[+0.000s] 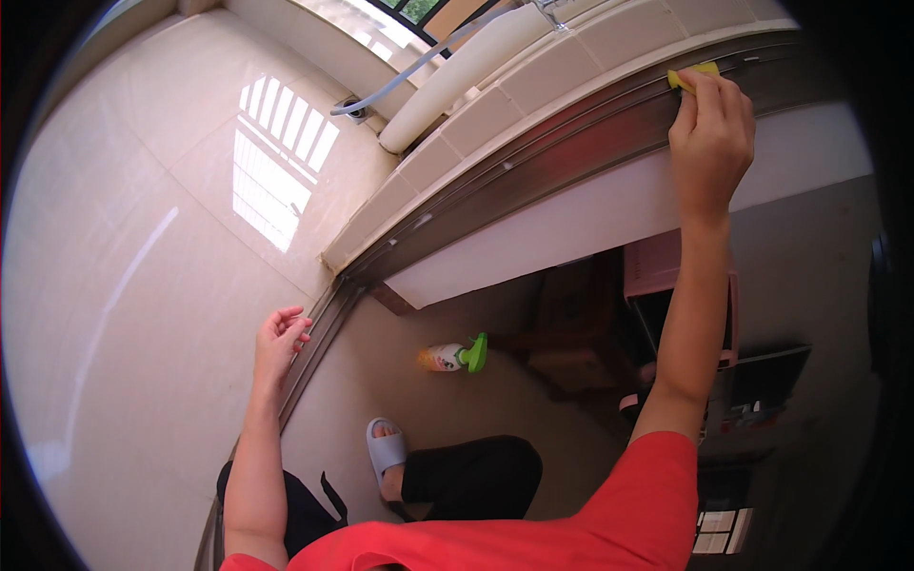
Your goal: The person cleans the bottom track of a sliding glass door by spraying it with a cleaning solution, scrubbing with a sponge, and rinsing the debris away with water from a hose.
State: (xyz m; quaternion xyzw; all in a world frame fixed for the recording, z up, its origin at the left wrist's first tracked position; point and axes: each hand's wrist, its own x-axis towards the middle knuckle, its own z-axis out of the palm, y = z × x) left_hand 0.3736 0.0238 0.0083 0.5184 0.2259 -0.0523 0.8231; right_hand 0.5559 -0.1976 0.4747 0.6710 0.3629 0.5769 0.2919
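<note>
My right hand (714, 132) is stretched out at the upper right and grips a yellow sponge or folded cloth (696, 75). The yellow piece meets the brown metal door frame (571, 135), which runs upward along a tiled wall edge. Fingers loosely curled and apart, my left hand (282, 335) holds nothing. It hovers beside the metal sliding-door track (318, 353) on the floor; whether it touches the track I cannot tell. On the floor between my arms is a spray bottle (446, 357) with a green trigger head.
A white pipe (457, 78) and a thin grey hose (421, 64) run down to a floor drain (351, 108) beyond the frame. Glossy tiles (143, 250) spread out at left. Dark wooden furniture (571, 335) and a pink container (653, 264) stand at right. My slippered foot (387, 453) is below.
</note>
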